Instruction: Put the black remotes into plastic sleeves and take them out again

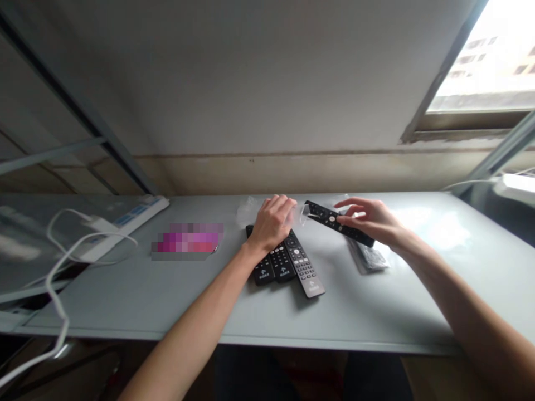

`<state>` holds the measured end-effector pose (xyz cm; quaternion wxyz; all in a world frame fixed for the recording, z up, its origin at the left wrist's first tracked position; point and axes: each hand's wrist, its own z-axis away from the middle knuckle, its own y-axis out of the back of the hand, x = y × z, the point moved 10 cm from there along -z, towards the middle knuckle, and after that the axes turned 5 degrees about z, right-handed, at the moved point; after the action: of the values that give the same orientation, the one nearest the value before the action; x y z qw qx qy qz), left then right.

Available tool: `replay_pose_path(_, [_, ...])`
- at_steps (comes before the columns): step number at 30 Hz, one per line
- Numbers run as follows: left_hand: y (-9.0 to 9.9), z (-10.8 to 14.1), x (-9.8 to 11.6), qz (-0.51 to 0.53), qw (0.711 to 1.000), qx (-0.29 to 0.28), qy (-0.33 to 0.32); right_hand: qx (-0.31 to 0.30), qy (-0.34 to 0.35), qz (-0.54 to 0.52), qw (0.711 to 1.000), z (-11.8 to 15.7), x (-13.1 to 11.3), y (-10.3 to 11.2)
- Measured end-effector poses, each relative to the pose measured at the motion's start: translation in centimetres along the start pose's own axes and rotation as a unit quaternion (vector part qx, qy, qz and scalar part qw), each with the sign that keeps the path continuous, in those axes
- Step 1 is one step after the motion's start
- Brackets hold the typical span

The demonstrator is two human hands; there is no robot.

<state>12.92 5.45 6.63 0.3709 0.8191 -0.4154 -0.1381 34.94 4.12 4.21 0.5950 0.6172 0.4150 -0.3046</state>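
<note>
Several remote controls are in front of me. Three dark ones lie side by side near the table's middle, and the right one of these, a grey-black remote control (307,273), angles toward the front edge. Above their far ends my left hand (276,220) is closed, its fingers curled around a clear plastic bag (304,213). A black remote control (326,218) is in my right hand (370,218), thumb against its button face, index finger lifted off. Its far end meets the clear plastic. Under it lies a wrapped packet (370,259) in clear plastic; its contents are hard to make out.
The grey table (188,306) runs along a wall. More crumpled clear plastic (248,211) lies behind my left hand. At left are a blurred-out pink item (190,240), a white power strip (125,225) and a white cable (56,295). A window (485,67) is upper right.
</note>
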Motion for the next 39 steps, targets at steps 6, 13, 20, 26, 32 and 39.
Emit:
replay_pose_path(6, [1.5, 0.0, 0.1, 0.010, 0.998, 0.060, 0.014, 0.113, -0.070, -0.213, 0.968, 0.1, 2.2, -0.4])
replay_pose_path(13, [1.3, 0.0, -0.7, -0.045, 0.998, 0.032, 0.009, 0.042, -0.077, -0.280, 0.956, 0.3, 2.2, -4.0])
replay_pose_path(20, [1.2, 0.0, -2.4, -0.084, 0.996, 0.014, 0.028, 0.091, -0.020, -0.268, 0.959, 0.4, 0.5, -1.8])
replay_pose_path(26, [1.0, 0.0, -3.2, -0.107, 0.992, -0.001, 0.062, 0.155, -0.075, -0.291, 0.941, 0.5, 2.9, -0.2])
replay_pose_path(32, [0.3, 0.1, -3.2, -0.083, 0.992, -0.018, 0.091, 0.126, -0.120, -0.239, 0.955, 0.7, 3.2, -1.4])
replay_pose_path(39, [-0.4, -0.1, -1.4, -0.047, 0.997, -0.053, 0.026, 0.118, -0.127, -0.209, 0.962, 0.8, 2.7, -1.5])
